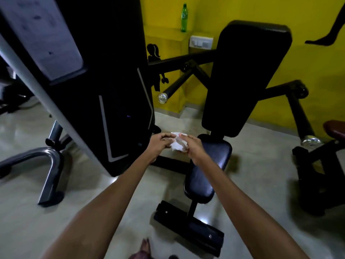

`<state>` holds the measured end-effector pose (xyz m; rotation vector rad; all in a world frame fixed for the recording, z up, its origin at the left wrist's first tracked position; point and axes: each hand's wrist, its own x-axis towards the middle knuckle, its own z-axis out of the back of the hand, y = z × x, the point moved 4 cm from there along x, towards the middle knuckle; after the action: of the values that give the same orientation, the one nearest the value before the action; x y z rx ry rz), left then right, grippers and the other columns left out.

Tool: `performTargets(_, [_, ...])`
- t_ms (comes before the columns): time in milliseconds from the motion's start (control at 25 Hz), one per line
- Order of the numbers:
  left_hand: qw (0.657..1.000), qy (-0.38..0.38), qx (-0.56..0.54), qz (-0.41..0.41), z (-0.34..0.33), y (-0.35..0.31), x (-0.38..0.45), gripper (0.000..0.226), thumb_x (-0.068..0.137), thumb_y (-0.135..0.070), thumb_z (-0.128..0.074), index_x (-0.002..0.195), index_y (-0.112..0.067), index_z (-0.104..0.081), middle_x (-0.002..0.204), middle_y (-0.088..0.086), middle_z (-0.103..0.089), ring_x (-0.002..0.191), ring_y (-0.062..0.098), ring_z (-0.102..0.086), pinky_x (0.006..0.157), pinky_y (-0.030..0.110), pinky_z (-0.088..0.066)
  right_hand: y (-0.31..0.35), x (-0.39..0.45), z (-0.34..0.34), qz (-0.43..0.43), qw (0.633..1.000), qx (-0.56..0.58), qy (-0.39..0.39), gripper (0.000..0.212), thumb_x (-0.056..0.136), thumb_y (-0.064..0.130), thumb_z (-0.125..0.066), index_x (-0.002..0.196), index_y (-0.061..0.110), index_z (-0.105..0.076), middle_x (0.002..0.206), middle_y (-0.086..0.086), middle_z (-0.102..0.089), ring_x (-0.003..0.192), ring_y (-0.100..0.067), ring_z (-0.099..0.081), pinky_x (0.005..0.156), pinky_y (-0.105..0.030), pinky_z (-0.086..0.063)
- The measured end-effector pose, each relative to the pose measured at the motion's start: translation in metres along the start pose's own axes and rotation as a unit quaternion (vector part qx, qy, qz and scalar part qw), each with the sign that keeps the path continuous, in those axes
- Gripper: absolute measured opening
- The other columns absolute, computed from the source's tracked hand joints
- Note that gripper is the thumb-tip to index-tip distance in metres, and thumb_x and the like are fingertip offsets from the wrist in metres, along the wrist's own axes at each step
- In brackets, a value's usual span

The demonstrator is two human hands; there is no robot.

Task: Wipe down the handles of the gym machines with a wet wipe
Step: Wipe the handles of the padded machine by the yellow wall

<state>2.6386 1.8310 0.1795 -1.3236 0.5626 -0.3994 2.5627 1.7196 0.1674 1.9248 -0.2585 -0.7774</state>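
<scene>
Both hands hold the wet wipe (177,143) above the seat: the left hand (161,143) and right hand (192,147) each pinch an edge. It seems light, limp, easily torn; bunch it before wiping handles

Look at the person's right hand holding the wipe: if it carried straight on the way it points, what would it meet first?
Most likely the left hand: the right hand points up-left, with only the wet wipe between them. Beyond stands the black weight-stack housing, though depth is unclear.
</scene>
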Motion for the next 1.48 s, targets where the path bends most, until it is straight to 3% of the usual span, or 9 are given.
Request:
performTargets(280, [0.993, 0.014, 0.04, -0.114, 0.053, -0.028, 0.071, 0.019, 0.084, 0.004, -0.062, 0.099, -0.008, -0.063, 0.092, 0.004, -0.063, 0.062, 0.004, -0.056, 0.064, 0.016, -0.047, 0.033, 0.052, -0.054, 0.057, 0.997, -0.054, -0.023, 0.025, 0.084, 0.0, -0.06, 0.108, -0.005, -0.064, 0.066, -0.002, -0.068, 0.048, -0.008, -0.058, 0.046, -0.017, -0.046])
performTargets(480, [0.978, -0.045, 0.144, -0.141, 0.069, -0.044, 0.127, 0.044, 0.085, -0.011, -0.064, 0.126, -0.011, -0.047, 0.126, 0.006, -0.053, 0.113, 0.021, -0.05, 0.084, 0.021, -0.038, 0.062, 0.083, -0.058, 0.085, 0.979, -0.025, -0.182, 0.02, 0.082, -0.007, -0.061, 0.1, -0.001, -0.065, 0.054, 0.003, -0.063, 0.04, -0.001, -0.054, 0.036, -0.013, -0.038])
performTargets(600, [0.946, -0.023, 0.257, -0.197, 0.058, -0.05, 0.152, 0.067, 0.087, -0.02, -0.064, 0.143, -0.011, -0.03, 0.148, 0.007, -0.033, 0.134, 0.022, -0.032, 0.103, 0.027, -0.028, 0.078, 0.1, -0.046, 0.108, 0.96, -0.019, -0.258, 0.02, 0.082, -0.003, -0.062, 0.1, 0.003, -0.067, 0.087, -0.018, -0.069, 0.07, -0.021, -0.064, 0.064, -0.029, -0.057])
performTargets(720, [0.915, 0.008, 0.329, -0.236, 0.043, -0.048, 0.168, 0.062, 0.089, -0.017, -0.06, 0.144, -0.009, -0.031, 0.152, 0.007, -0.028, 0.142, 0.022, -0.02, 0.115, 0.035, -0.02, 0.105, 0.114, -0.046, 0.15, 0.937, -0.071, -0.307, 0.025, 0.083, 0.007, -0.064, 0.107, 0.003, -0.067, 0.104, -0.018, -0.068, 0.087, -0.026, -0.063, 0.082, -0.039, -0.053])
performTargets(920, [0.901, -0.063, 0.266, -0.338, 0.051, -0.05, 0.177, 0.024, 0.092, -0.013, -0.051, 0.11, -0.006, -0.064, 0.116, 0.009, -0.062, 0.113, 0.026, -0.053, 0.092, 0.026, -0.037, 0.149, 0.122, -0.069, 0.273, 0.909, -0.141, -0.281, 0.023, 0.087, 0.02, -0.064, 0.097, 0.0, -0.071, 0.081, -0.012, -0.066, 0.074, -0.013, -0.055, 0.055, -0.012, -0.041])
performTargets(1000, [0.907, -0.082, 0.232, -0.341, 0.054, -0.053, 0.184, 0.029, 0.089, -0.027, -0.05, 0.099, -0.005, -0.066, 0.1, 0.008, -0.065, 0.098, 0.025, -0.057, 0.081, 0.027, -0.042, 0.148, 0.136, -0.078, 0.294, 0.902, -0.198, -0.245, 0.028, 0.086, 0.026, -0.066, 0.073, 0.001, -0.071, 0.061, -0.013, -0.055, 0.061, -0.008, -0.048, 0.05, -0.018, -0.035])
performTargets(1120, [0.919, -0.125, 0.179, -0.328, 0.053, -0.055, 0.187, 0.016, 0.082, -0.02, -0.061, 0.086, -0.004, -0.064, 0.084, 0.008, -0.063, 0.083, 0.023, -0.058, 0.069, 0.034, -0.047, 0.128, 0.161, -0.091, 0.276, 0.89, -0.332, -0.149, 0.022, 0.085, 0.019, -0.067, 0.08, -0.001, -0.074, 0.079, -0.012, -0.067, 0.075, -0.014, -0.062, 0.059, -0.017, -0.036])
performTargets(1200, [0.937, -0.143, 0.127, -0.292, 0.05, -0.054, 0.192, 0.015, 0.078, -0.01, -0.068, 0.087, -0.005, -0.058, 0.084, 0.006, -0.062, 0.082, 0.022, -0.06, 0.07, 0.033, -0.048, 0.121, 0.167, -0.089, 0.281, 0.885, -0.339, -0.152, 0.016, 0.083, 0.012, -0.067, 0.09, -0.001, -0.074, 0.098, -0.014, -0.07, 0.092, -0.021, -0.064, 0.063, -0.009, -0.037])
performTargets(1480, [0.948, -0.115, 0.065, -0.29, 0.046, -0.046, 0.203, 0.042, 0.072, -0.029, -0.065, 0.102, -0.008, -0.045, 0.092, 0.0, -0.053, 0.083, 0.013, -0.055, 0.074, 0.008, -0.041, 0.139, 0.184, -0.085, 0.274, 0.877, -0.355, -0.174, 0.012, 0.083, 0.006, -0.067, 0.087, -0.003, -0.073, 0.08, -0.019, -0.071, 0.063, -0.017, -0.061, 0.045, 0.0, -0.033])
